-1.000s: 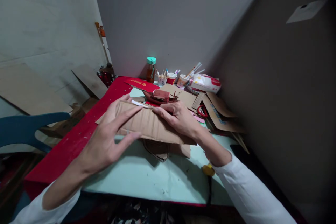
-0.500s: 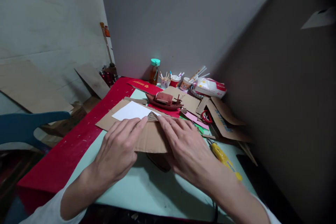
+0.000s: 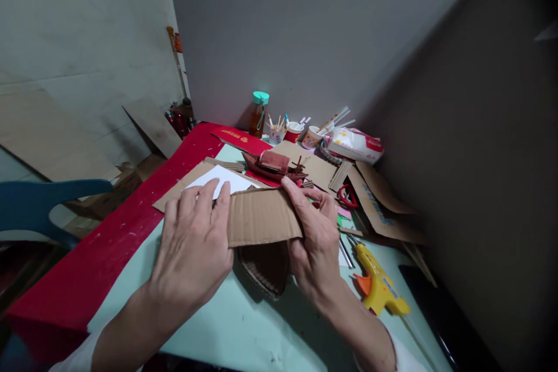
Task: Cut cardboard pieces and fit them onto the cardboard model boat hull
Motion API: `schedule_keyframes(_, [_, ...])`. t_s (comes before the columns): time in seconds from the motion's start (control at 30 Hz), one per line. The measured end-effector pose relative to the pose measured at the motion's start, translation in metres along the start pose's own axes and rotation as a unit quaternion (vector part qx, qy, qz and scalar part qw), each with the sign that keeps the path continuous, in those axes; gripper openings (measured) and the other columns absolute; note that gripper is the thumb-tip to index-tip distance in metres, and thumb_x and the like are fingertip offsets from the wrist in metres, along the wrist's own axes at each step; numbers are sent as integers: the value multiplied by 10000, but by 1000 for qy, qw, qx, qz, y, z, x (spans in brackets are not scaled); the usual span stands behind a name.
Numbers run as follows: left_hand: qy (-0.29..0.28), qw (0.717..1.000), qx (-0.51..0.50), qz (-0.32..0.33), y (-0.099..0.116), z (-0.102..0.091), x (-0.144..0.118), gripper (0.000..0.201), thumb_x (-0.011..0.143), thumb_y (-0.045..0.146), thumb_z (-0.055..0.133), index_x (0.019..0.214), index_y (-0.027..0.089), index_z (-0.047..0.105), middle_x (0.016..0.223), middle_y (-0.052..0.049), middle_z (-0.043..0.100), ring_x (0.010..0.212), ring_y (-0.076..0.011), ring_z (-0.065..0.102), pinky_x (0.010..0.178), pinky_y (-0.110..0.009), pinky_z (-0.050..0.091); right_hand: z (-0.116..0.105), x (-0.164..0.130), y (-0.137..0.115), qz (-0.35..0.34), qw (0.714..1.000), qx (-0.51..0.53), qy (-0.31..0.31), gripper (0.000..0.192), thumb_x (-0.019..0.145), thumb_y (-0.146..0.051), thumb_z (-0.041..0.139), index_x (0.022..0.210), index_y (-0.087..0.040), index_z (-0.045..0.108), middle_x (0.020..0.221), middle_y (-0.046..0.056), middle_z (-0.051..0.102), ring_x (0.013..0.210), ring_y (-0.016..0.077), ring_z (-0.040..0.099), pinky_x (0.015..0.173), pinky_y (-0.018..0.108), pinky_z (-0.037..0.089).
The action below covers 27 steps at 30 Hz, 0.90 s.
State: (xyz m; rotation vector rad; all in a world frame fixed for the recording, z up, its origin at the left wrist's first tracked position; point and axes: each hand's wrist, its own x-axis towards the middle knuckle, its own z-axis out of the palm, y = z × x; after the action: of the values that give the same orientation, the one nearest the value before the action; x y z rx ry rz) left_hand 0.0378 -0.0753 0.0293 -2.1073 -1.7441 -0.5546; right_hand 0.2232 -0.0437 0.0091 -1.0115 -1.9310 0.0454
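Nearest: pale mint-green table top (image 3: 244, 325), bare at the front edge. Left hand (image 3: 192, 250) lies palm down, fingers stretched out flat and together, pressing the left end of a brown corrugated cardboard sheet (image 3: 261, 218); fingertips reach onto a white paper sheet (image 3: 224, 180) lying on a larger flat brown cardboard panel (image 3: 183, 186). Right hand (image 3: 316, 238) grips the right edge of the same corrugated sheet, thumb on top, fingers curled underneath, pinching it. Sheet sits between the two hands, raised slightly off the table on the right side, flutes running front to back. Under it, a dark brown curved cardboard piece (image 3: 265, 267) pokes out toward the viewer, resting on the table.

Just right of the right hand: yellow glue gun with orange nozzle (image 3: 377, 288), lying on the table, nozzle pointing at the hand. Left: red cloth strip (image 3: 108, 244) along the table edge, blue plastic chair (image 3: 39, 200) beyond it.

Middle: small reddish-brown model boat (image 3: 272, 164) behind the cardboard sheet, red-handled scissors (image 3: 347, 195) to its right, loose brown cardboard offcuts (image 3: 383, 206) right again.

Far, against the grey wall: amber bottle with teal cap (image 3: 258, 113), paper cups holding sticks and pens (image 3: 294, 131), white plastic packet with red print (image 3: 355, 145).
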Motion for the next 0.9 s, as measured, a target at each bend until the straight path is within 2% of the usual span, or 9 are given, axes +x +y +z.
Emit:
schedule_keyframes(0.1, [-34, 999, -24, -8, 3, 3, 5, 601, 739, 43, 473, 1324, -67, 557, 1045, -247, 671, 980, -416, 590, 782, -546, 559, 0, 1, 0, 45, 994, 98, 19, 747, 708, -55, 420, 1421, -241, 543, 1397, 34, 596, 1174, 278, 487, 1009, 463, 397])
schedule_keyframes(0.17, [-26, 998, -53, -3, 3, 7, 7, 569, 744, 32, 451, 1283, -108, 566, 950, -232, 672, 949, -401, 589, 810, -538, 555, 0, 5, -5, 81, 984, 152, 41, 705, 731, -60, 418, 1389, -254, 580, 1360, 24, 625, 1166, 271, 508, 1024, 458, 397])
schedule_keyframes(0.27, [50, 994, -100, -13, 3, 11, 9, 561, 761, 41, 427, 1292, -90, 549, 984, -223, 665, 954, -380, 598, 889, -545, 522, 2, 13, -18, 114, 965, 225, 71, 620, 775, -66, 419, 1335, -250, 611, 1321, 31, 649, 1183, 259, 545, 1054, 453, 395])
schedule_keyframes(0.33, [102, 981, -155, -57, 6, 12, 9, 568, 774, 53, 432, 1330, -1, 538, 1078, -196, 630, 1007, -340, 604, 905, -487, 527, 6, 17, -26, 135, 949, 270, 91, 583, 783, -58, 416, 1308, -239, 593, 1349, 50, 628, 1253, 250, 538, 1083, 446, 392])
schedule_keyframes(0.4, [119, 963, -217, -108, 10, 12, 9, 569, 775, 71, 460, 1337, 86, 542, 1119, -156, 579, 1024, -289, 607, 856, -399, 555, 11, 18, -30, 163, 930, 315, 102, 559, 764, -45, 417, 1276, -232, 543, 1403, 76, 583, 1318, 241, 513, 1099, 440, 400])
schedule_keyframes(0.5, [76, 942, -290, -148, 15, 11, 7, 631, 727, 120, 539, 1357, 145, 516, 1128, -122, 549, 1010, -269, 606, 782, -353, 580, 16, 16, -28, 205, 899, 378, 88, 517, 726, -43, 426, 1204, -232, 482, 1452, 104, 533, 1354, 235, 493, 1105, 438, 413])
schedule_keyframes(0.67, [-10, 913, -368, -174, 16, 17, 1, 753, 741, 190, 581, 1473, 220, 406, 1180, -98, 498, 996, -274, 619, 870, -451, 567, 20, 4, -10, 239, 869, 427, 74, 622, 647, -26, 423, 1231, -221, 508, 1422, 95, 559, 1345, 220, 497, 1114, 427, 403])
schedule_keyframes(0.8, [-32, 911, -369, -181, 15, 26, -2, 795, 750, 221, 595, 1509, 221, 360, 1120, -80, 480, 1043, -292, 594, 917, -477, 535, 23, -4, -1, 265, 860, 430, 67, 673, 608, -13, 434, 1237, -226, 542, 1411, 83, 573, 1318, 233, 520, 1106, 441, 409])
schedule_keyframes(0.9, [-40, 912, -371, -171, 14, 35, -4, 819, 755, 221, 590, 1530, 202, 326, 1111, -79, 473, 1034, -283, 593, 923, -472, 534, 26, -7, 0, 295, 844, 441, 77, 611, 621, -12, 490, 1183, -232, 587, 1337, 77, 624, 1236, 239, 582, 1026, 407, 481])
